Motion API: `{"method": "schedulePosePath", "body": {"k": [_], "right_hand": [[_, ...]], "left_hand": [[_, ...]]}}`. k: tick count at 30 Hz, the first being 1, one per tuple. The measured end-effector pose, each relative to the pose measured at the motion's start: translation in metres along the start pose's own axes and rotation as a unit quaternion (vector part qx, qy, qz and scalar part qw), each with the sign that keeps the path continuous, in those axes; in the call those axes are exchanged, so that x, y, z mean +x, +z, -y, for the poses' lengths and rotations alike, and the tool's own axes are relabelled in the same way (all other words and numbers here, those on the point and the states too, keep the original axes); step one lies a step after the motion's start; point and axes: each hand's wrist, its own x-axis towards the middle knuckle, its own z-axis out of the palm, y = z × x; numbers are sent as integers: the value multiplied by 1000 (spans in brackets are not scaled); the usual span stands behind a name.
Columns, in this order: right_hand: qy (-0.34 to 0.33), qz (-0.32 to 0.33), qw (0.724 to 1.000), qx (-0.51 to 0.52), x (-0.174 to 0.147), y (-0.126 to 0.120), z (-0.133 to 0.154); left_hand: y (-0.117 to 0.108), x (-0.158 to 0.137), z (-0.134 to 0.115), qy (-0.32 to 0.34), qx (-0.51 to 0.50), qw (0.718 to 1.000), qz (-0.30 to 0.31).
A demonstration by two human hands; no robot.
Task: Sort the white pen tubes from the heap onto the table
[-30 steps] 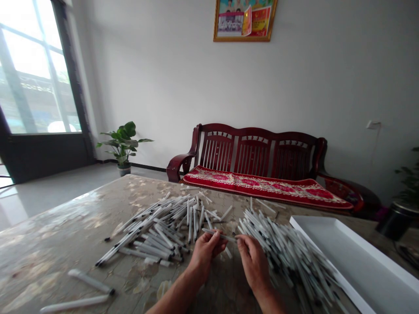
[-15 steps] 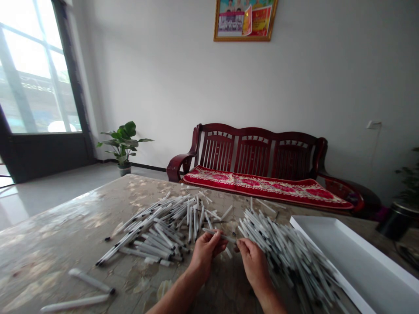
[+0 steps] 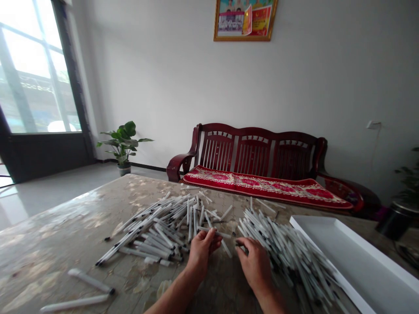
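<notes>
Tabletop (image 3: 81, 226) supports a shallow white tray (image 3: 363, 257) at right, beside one heap of pens (image 3: 288, 248); a second heap (image 3: 163, 213) lies at left. Between the heaps, fingers of the left hand (image 3: 200, 253) clamp one pale pen (image 3: 223, 234); fingers of the right hand (image 3: 255, 264) pinch a small dark piece (image 3: 238, 244), apart from the pen.

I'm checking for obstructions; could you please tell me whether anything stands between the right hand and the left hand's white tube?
Nothing visible does: an open gap separates the right hand from the white tube in the left hand. A loose tube lies on the table nearby, apparently out of the way.
</notes>
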Motion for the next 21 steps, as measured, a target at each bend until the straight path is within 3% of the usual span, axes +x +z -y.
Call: {"method": "schedulePosePath", "body": {"k": [9, 17, 21], "right_hand": [[-3, -10, 1000, 7, 2, -2, 7], [22, -108, 993, -47, 8, -17, -21], [32, -138, 985, -100, 10, -29, -32]], "left_hand": [[1, -2, 9, -11, 23, 999, 35], [-10, 12, -9, 65, -19, 996, -59], [-10, 13, -6, 70, 55, 995, -34]]}}
